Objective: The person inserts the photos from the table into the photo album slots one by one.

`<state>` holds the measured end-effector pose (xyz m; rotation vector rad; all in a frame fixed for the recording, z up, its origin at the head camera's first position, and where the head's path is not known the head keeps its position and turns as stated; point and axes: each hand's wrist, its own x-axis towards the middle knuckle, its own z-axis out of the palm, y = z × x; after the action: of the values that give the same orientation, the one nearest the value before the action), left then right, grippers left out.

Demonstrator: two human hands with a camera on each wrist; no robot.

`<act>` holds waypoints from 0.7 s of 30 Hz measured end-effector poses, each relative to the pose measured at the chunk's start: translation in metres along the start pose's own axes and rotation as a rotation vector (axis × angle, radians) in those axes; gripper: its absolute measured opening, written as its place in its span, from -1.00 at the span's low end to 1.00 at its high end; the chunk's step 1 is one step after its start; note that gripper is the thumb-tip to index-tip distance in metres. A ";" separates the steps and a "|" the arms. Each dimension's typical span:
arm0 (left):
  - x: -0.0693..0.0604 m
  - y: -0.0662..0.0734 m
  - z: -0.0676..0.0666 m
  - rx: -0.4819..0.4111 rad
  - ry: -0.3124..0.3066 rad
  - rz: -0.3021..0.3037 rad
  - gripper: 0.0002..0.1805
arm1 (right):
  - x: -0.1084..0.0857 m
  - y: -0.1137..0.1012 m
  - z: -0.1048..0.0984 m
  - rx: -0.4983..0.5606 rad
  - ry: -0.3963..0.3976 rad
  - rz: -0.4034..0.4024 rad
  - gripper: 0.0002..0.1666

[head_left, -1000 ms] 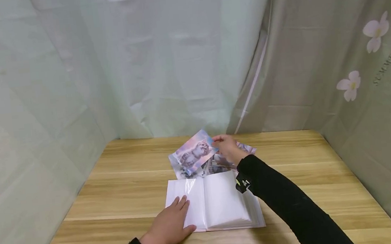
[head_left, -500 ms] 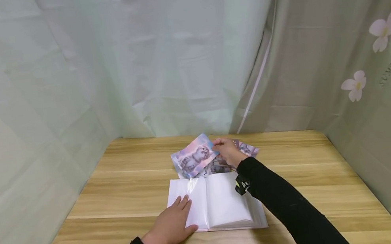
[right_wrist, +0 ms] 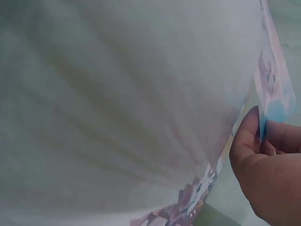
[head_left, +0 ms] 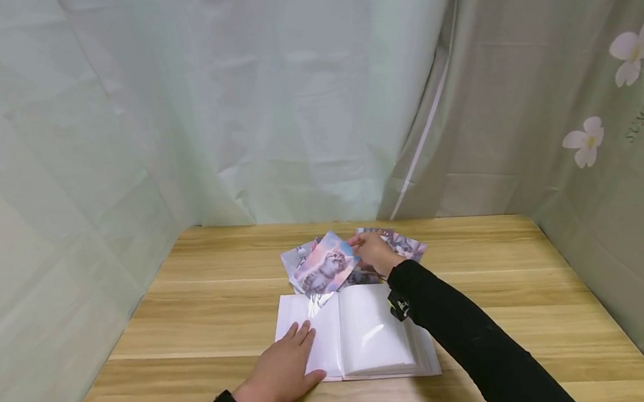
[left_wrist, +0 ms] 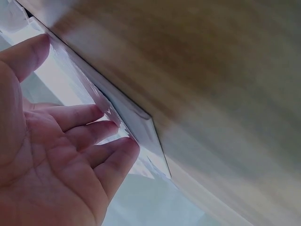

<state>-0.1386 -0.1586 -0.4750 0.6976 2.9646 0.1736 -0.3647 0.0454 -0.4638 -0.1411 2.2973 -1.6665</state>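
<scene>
- As the printed card (head_left: 324, 267) hangs from your right hand (head_left: 376, 252), it lies just beyond the album's far edge; whether its near corner touches the album (head_left: 374, 336) cannot be told.
- Your right fingertips (right_wrist: 248, 129) pinch the card's blue corner, and the right wrist view shows it raised at a slant; a light, steady pinch should spare that corner a crease.
- Underneath and beside it, other pictures (head_left: 408, 244) overlap on the table; lift the card clear of them, I'd judge, so that none drags along.
- Nearer you, the album lies spread, its loose leaves stacked on the right; shiny film catches the light, and card edges could snag there, so bring any edge in flat and slowly.
- Your left hand (head_left: 281, 370) grasps nothing, its extended fingers resting on the left page (head_left: 326, 338); gentle pressure there ought to steady the album without wrinkling the film.
- Around all this, the wooden table (head_left: 193, 319) runs back to a pale curtain (head_left: 301, 111); your right sleeve (head_left: 470, 316) passes over the album's right side, so watch for brushing the leaves.
</scene>
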 end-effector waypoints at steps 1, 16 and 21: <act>0.000 0.000 0.000 -0.005 -0.002 -0.002 -0.17 | 0.001 0.000 0.000 -0.023 -0.002 -0.017 -0.68; -0.001 0.002 -0.001 -0.053 -0.006 -0.011 -0.16 | 0.010 -0.029 0.002 -0.576 -0.109 -0.270 -0.49; -0.001 0.002 -0.001 -0.059 -0.006 -0.014 -0.16 | 0.014 -0.039 0.009 -0.680 -0.135 -0.284 -0.42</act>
<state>-0.1369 -0.1575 -0.4736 0.6685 2.9443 0.2563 -0.3792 0.0215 -0.4324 -0.7250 2.7267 -0.8645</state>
